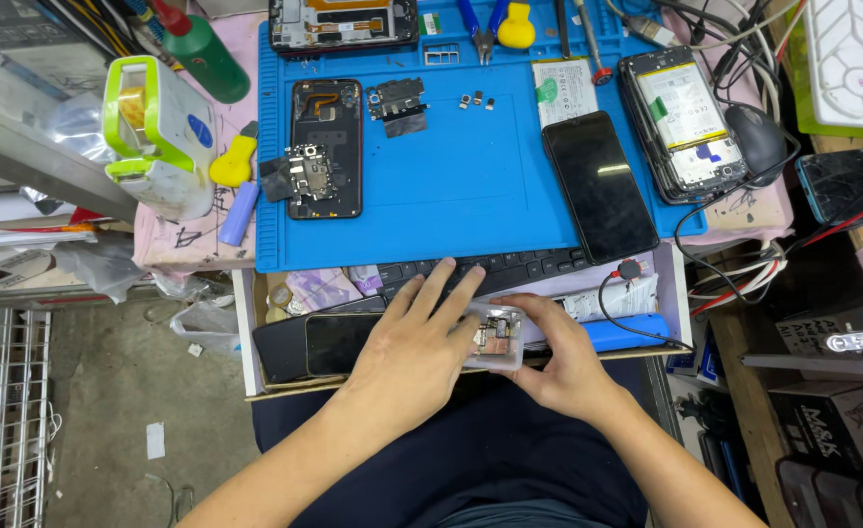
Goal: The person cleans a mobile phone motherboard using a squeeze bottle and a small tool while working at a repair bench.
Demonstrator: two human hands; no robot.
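Care suits this grip — left hand [414,344] and right hand [560,354] clamp together on the small clear parts box [495,337] over the open drawer [255,323], near the blue mat [451,176] — level, fingers low.

At the lower centre of the frame we see the left hand [414,344] and right hand [555,354] meeting on a small clear box [496,337] in an open drawer [247,332]. A phone [338,341] lies in the drawer left of them, a keyboard [509,266] just above. Above that, the work mat [461,186] bears an opened phone [326,147] at left and a face-up phone [599,186] at right.
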